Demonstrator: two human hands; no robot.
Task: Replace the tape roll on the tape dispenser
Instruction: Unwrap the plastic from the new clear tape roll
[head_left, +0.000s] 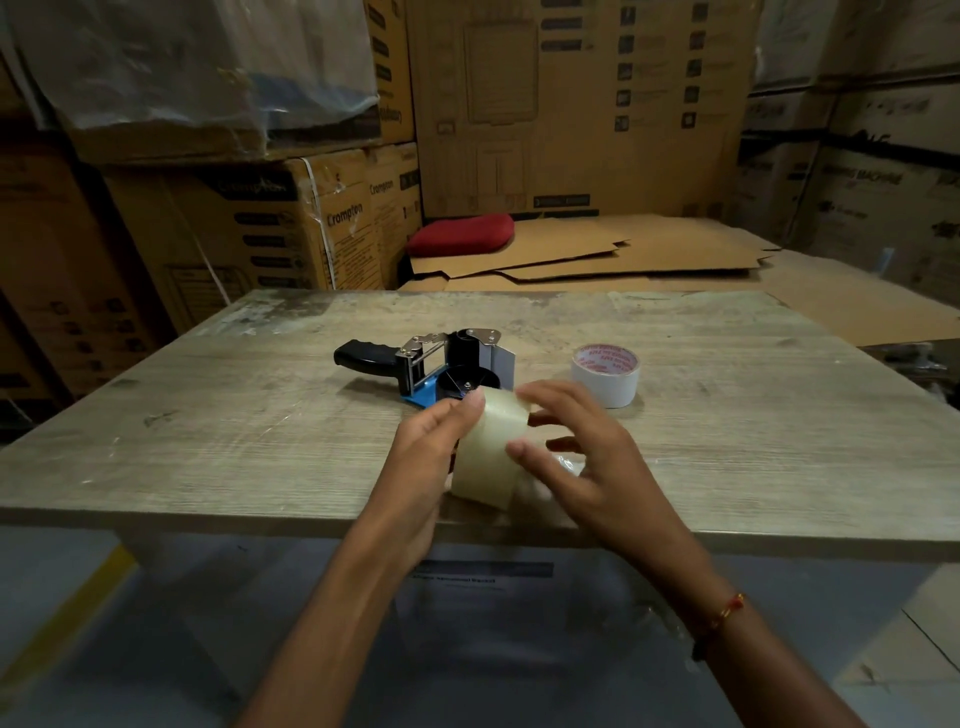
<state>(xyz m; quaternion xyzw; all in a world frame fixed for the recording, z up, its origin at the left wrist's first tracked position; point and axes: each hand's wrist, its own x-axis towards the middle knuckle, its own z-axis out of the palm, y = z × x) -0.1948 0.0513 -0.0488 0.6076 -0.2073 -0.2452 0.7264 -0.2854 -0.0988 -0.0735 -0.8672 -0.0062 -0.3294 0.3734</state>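
Observation:
A clear tape roll (487, 457) is held on edge above the near part of the wooden table (208, 441). My left hand (423, 467) grips its left side, thumb on top. My right hand (576, 462) touches the roll's right face with fingertips and thumb. Just beyond the hands, the tape dispenser (426, 364) lies on its side, black handle pointing left, blue frame and bare black hub facing up. A white tape core with red print (607, 374) stands to the dispenser's right.
Stacked cardboard boxes (291, 223) wall the left and back. Flattened cardboard sheets (623, 254) and a red cushion (460, 235) lie behind the table. The table's near edge runs just under my wrists.

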